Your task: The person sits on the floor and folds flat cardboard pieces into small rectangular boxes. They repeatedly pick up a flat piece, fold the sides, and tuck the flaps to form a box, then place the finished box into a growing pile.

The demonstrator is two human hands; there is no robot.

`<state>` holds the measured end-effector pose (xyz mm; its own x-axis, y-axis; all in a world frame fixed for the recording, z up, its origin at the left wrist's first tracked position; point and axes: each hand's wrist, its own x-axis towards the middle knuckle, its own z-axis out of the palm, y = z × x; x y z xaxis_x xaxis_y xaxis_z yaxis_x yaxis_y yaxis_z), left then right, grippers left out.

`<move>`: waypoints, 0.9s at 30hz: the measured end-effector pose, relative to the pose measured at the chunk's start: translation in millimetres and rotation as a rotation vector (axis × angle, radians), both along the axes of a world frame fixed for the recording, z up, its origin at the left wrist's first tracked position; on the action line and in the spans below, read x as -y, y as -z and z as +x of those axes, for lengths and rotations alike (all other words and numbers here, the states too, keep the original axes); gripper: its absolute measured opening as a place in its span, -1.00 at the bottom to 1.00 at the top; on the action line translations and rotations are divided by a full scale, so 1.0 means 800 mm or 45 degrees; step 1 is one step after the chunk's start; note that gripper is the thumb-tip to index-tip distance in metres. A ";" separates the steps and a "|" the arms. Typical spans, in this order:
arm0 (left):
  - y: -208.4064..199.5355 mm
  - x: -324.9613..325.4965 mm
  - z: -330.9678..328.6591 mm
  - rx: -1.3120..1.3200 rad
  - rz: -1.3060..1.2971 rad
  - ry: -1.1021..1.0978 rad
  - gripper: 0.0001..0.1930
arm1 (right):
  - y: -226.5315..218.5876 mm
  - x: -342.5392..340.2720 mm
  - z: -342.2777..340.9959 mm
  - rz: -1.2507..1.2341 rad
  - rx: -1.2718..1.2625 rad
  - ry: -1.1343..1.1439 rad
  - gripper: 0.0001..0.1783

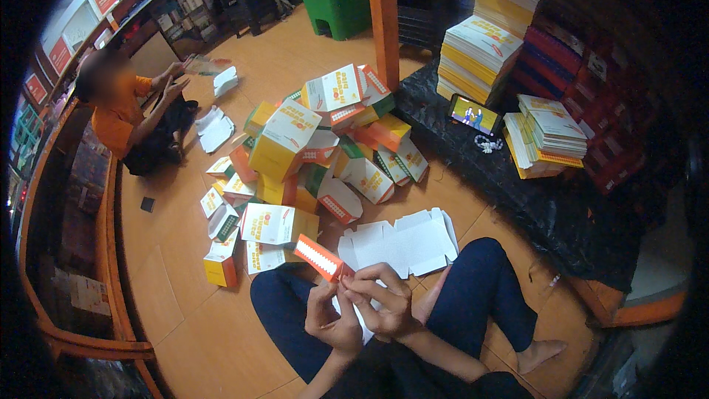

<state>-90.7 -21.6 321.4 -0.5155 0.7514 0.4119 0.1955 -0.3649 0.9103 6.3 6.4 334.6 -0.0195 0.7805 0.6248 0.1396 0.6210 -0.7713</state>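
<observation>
Just above my crossed legs, my left hand (333, 320) and my right hand (382, 300) meet at the near end of a partly folded cardboard box (317, 257). Its orange side panel with a white pattern points away from me, up and to the left. Fingers and thumbs of both hands pinch the carton's edge; its lower white part is mostly hidden behind them. Right beyond my hands, flat white carton blanks (405, 242) lie on the floor. A large heap of folded white, yellow, orange and green boxes (286, 137) rises farther ahead, slightly left.
Stacks of flat cartons (480, 55) and a smaller stack (552, 131) stand on a black-covered ledge (517, 203) at right, with a propped phone (473, 114) between them. Another person (120, 122) sits at far left. A wooden post (383, 18) and green bin (332, 0) stand behind.
</observation>
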 end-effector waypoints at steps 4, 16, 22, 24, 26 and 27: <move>0.000 0.004 -0.001 -0.107 -0.023 0.000 -0.85 | 0.003 0.002 -0.002 0.020 0.174 0.036 -0.70; -0.024 -0.021 -0.043 0.187 -0.147 -0.113 -0.80 | 0.017 0.004 -0.017 0.105 0.801 -0.036 -0.14; -0.019 -0.037 -0.076 1.029 -0.082 0.172 -0.61 | -0.008 0.013 0.003 -0.439 0.649 0.203 -0.31; -0.017 -0.034 -0.067 1.083 -0.071 0.178 -0.60 | -0.014 0.010 0.014 -0.529 0.634 0.314 -0.44; -0.014 -0.020 -0.039 1.010 -0.087 0.453 -0.46 | -0.018 0.006 0.016 -0.293 0.574 0.353 -0.62; -0.012 -0.015 -0.025 0.901 -0.180 0.478 -0.48 | -0.020 0.004 0.017 -0.199 0.558 0.313 -0.61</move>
<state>-110.9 -9.3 330.6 -0.3218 0.9464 -0.0288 -0.5559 -0.1643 0.8149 19.5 3.5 350.9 -0.0577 0.8781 0.4750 0.5969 0.4118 -0.6886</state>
